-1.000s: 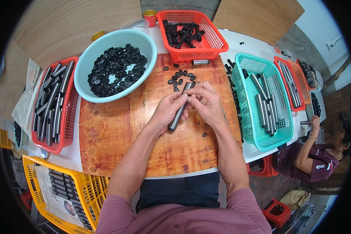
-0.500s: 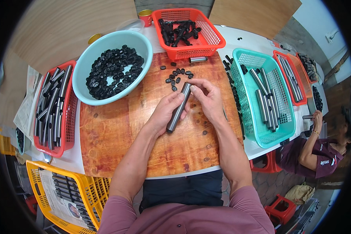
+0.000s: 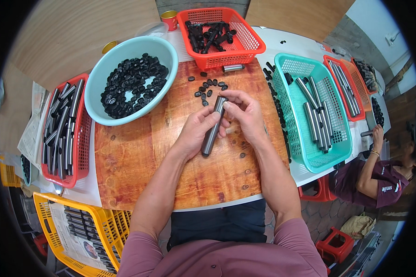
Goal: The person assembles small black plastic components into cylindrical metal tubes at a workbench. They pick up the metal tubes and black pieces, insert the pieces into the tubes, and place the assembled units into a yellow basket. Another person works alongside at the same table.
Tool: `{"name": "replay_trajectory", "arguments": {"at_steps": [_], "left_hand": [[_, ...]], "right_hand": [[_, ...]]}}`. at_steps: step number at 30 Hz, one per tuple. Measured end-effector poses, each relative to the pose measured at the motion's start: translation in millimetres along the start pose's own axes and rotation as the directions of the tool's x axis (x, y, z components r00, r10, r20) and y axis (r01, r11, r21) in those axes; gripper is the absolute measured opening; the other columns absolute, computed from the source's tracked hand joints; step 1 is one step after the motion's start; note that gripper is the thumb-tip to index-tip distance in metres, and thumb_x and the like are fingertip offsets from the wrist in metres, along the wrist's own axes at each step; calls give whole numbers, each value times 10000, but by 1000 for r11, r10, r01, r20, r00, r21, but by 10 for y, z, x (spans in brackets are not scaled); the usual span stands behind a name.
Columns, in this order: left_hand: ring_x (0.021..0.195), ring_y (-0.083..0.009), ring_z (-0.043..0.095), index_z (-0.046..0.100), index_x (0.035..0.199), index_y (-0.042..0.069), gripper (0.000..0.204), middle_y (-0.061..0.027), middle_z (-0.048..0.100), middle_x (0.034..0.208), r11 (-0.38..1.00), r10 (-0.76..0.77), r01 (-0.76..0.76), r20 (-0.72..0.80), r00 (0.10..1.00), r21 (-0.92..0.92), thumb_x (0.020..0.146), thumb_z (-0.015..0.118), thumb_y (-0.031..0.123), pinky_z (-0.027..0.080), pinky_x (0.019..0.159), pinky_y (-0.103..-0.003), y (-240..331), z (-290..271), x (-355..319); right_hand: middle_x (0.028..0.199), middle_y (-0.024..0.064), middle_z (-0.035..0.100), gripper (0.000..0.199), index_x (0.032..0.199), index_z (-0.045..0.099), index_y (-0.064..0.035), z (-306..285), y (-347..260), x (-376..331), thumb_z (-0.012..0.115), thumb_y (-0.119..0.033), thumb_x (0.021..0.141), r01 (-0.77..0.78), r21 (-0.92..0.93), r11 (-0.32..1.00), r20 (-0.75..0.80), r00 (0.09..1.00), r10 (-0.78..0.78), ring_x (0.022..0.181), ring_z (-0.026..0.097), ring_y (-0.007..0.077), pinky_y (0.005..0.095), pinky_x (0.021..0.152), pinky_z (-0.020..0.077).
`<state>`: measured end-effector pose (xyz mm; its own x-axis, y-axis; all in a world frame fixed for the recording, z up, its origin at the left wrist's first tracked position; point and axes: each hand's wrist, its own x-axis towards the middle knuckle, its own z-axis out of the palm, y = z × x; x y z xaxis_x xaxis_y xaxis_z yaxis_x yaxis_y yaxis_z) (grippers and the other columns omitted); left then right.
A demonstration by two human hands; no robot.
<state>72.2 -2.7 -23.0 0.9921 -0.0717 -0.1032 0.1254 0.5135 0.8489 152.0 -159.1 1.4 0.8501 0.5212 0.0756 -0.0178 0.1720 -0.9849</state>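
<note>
Many black caps (image 3: 131, 85) fill the pale blue bowl (image 3: 168, 51).

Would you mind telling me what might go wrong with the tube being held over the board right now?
The left hand grips the tube only at mid-length while the right hand works at its top end; it might slip and drop onto the board. The loose caps lie just beyond the fingers and could be knocked away. The red basket close behind might get bumped.
</note>
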Motion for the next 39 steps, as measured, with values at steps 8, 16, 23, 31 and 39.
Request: {"name": "replay_trajectory", "arguments": {"at_steps": [8, 16, 23, 31, 39], "left_hand": [[793, -156, 670, 584, 1278, -8, 385, -108, 692, 993, 983, 135, -137, 29, 990, 120, 1004, 659, 252, 553, 737, -278, -32, -5, 1], [847, -141, 672, 558, 1364, -39, 480, -96, 695, 1053, 941, 253, -246, 0, 967, 232, 973, 708, 194, 556, 754, -269, -33, 81, -27], [850, -98, 652, 549, 1387, -35, 457, -61, 684, 1058, 896, 344, -285, -124, 931, 341, 962, 682, 67, 544, 761, -237, -49, 143, -47], [897, -62, 631, 543, 1386, -45, 469, -31, 679, 1025, 726, 529, -290, -237, 815, 623, 938, 677, -3, 527, 782, -229, -61, 134, -35], [966, -100, 659, 554, 1366, -44, 468, -71, 680, 1098, 644, 582, -287, -211, 785, 710, 917, 683, -19, 551, 831, -267, -91, 127, -20]], "right_hand": [[1017, 78, 694, 347, 1258, 622, 24, 6, -52, -37, 656, -74, 928, 60, 106, 993, 20, 998, -62, 836, 637, 103, 250, 690, 520], [1033, 86, 700, 353, 1235, 620, 17, 3, -48, -46, 670, -95, 904, 89, 164, 982, 11, 996, -92, 861, 654, 115, 248, 709, 519], [906, 30, 650, 286, 1160, 631, 7, 64, -47, -44, 680, -14, 878, 222, -95, 970, -64, 971, -229, 739, 586, 73, 237, 669, 491], [823, 20, 652, 236, 994, 639, -25, 210, 64, -103, 773, -10, 800, 327, -416, 848, -74, 918, -390, 692, 588, 72, 243, 622, 498], [821, 47, 689, 127, 925, 668, 0, 254, 99, -100, 756, 10, 833, 313, -408, 858, -123, 912, -391, 707, 639, 88, 258, 607, 531]]}}
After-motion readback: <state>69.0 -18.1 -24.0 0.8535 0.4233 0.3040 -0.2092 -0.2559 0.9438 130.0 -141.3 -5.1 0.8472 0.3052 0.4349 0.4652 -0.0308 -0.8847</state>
